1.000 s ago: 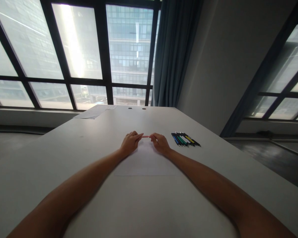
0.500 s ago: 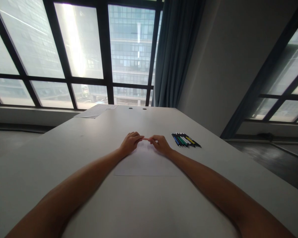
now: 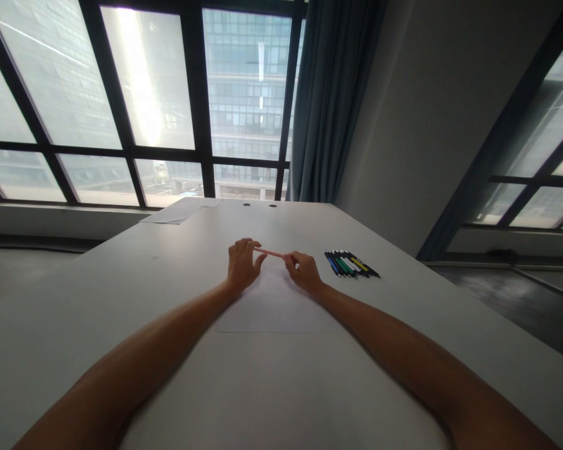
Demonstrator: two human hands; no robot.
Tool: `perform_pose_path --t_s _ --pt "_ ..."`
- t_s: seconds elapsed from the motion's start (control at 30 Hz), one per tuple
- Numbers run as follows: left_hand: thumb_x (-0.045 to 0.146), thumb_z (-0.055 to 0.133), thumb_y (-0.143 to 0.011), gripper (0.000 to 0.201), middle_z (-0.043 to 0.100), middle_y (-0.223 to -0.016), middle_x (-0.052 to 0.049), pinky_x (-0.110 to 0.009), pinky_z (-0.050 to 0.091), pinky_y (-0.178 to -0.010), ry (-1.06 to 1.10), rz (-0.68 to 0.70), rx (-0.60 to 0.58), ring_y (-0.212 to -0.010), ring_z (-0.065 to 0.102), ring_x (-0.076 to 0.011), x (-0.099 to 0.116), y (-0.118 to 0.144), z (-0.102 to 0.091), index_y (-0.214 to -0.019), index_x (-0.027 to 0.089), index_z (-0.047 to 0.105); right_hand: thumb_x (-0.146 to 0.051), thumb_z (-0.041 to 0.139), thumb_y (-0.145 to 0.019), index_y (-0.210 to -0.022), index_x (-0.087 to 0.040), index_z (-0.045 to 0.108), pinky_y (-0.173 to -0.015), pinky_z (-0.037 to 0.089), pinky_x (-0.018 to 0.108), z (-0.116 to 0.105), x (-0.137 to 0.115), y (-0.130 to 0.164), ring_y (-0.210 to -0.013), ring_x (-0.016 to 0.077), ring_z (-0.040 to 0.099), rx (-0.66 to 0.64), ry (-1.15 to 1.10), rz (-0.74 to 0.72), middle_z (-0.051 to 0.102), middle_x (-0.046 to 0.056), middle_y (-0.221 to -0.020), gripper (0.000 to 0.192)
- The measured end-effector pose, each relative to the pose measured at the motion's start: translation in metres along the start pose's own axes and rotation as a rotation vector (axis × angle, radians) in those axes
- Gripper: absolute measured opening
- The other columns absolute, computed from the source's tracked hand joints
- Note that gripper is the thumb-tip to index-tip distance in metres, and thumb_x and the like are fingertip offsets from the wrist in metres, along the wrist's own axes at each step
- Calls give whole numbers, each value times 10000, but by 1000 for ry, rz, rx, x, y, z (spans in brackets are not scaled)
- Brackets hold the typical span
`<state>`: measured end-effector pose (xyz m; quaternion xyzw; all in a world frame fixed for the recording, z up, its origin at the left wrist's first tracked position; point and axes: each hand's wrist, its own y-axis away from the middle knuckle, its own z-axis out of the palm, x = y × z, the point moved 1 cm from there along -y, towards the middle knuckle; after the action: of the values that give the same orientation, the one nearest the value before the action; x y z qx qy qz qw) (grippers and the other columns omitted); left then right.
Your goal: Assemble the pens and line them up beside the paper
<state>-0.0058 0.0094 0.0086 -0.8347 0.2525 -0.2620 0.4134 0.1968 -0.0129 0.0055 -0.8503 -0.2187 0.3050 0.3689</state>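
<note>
White table [image 3: 122,350] filled most of the view, running toward a wall of dark-framed windows [image 3: 136,106], with a blue-grey curtain [image 3: 331,100] hanging at their right end. Loose papers [image 3: 181,210] lay at the table's far left corner. A white sheet [image 3: 276,306] lay flat on the table between the two forearms. Row of pens [image 3: 350,264], side by side and touching, lay on the table to the right of the sheet, near the right hand but apart from it. Left hand [image 3: 241,265] was raised over the sheet's far edge, fingers curled, tips pinching one end of a thin pink pen [image 3: 271,253]. Right hand [image 3: 303,270], fingers closed, gripped the other end. Pen spanned the gap between the hands, tilted, left end higher, above the sheet.
</note>
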Motion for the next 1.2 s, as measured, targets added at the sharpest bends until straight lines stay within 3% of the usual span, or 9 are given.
perform_pose_path --t_s 0.1,0.17,0.33,0.43,0.53,0.6,0.8,1.03,1.2 --pt "413 445 -966 289 659 -842 -60 -360 439 -798 164 -169 -57 -834 578 -213 -8 -2 4 -893 185 607 -365 430 -966 -789 -176 650 -647 393 277 -1 0 -1 -617 162 574 50 26 -21 647 35 -668 341" --pt "442 367 -985 368 677 -828 -49 -328 457 -747 347 -244 -94 -761 587 -184 -14 -4 10 -873 191 611 -374 448 -971 -869 -177 672 -671 397 283 -1 -3 0 -627 160 577 18 39 -84 669 34 -702 315" --pt "535 399 -948 439 701 -836 -68 -309 489 -703 695 -402 -34 -722 630 -170 -20 -8 20 -869 166 624 -370 509 -976 -1001 -184 688 -718 406 296 2 -11 2 -596 135 575 -164 45 -239 691 22 -735 259" --pt "509 451 -940 380 705 -812 -73 -312 507 -717 805 -401 35 -765 660 -183 -19 -11 18 -925 154 588 -445 597 -932 -1042 -181 675 -738 419 310 4 -10 3 -647 152 600 -192 27 -264 699 36 -783 297" --pt "435 399 -986 326 701 -876 -63 -312 504 -750 699 -277 132 -745 649 -158 -16 -11 10 -1050 166 572 -501 586 -924 -1059 -183 656 -754 434 323 5 -5 3 -696 170 609 -113 -1 -199 692 45 -818 353" --pt "378 375 -1006 311 678 -941 -63 -317 490 -782 509 -133 119 -786 630 -159 -12 -9 4 -1128 191 592 -502 506 -961 -1046 -186 649 -753 442 324 3 -3 2 -704 175 606 -55 -28 -134 683 45 -816 358" --pt "345 429 -994 309 637 -910 -69 -362 419 -808 -55 186 -192 -889 566 -218 -5 0 2 -1183 250 654 -450 322 -1022 -942 -197 627 -748 452 308 -1 1 1 -796 189 600 -70 -175 -55 665 54 -846 404" --pt "342 403 -1002 329 652 -961 -79 -363 389 -800 -127 292 -280 -905 563 -217 0 1 2 -1240 251 612 -266 398 -992 -791 -194 640 -723 426 295 4 1 1 -748 181 563 -246 9 -60 648 48 -790 323" --pt "354 381 -1012 305 671 -903 -64 -323 399 -743 -113 282 -313 -835 588 -192 1 1 3 -1044 213 650 -221 490 -943 -745 -185 669 -704 422 295 2 2 -1 -714 189 571 -241 47 -82 644 51 -721 270"
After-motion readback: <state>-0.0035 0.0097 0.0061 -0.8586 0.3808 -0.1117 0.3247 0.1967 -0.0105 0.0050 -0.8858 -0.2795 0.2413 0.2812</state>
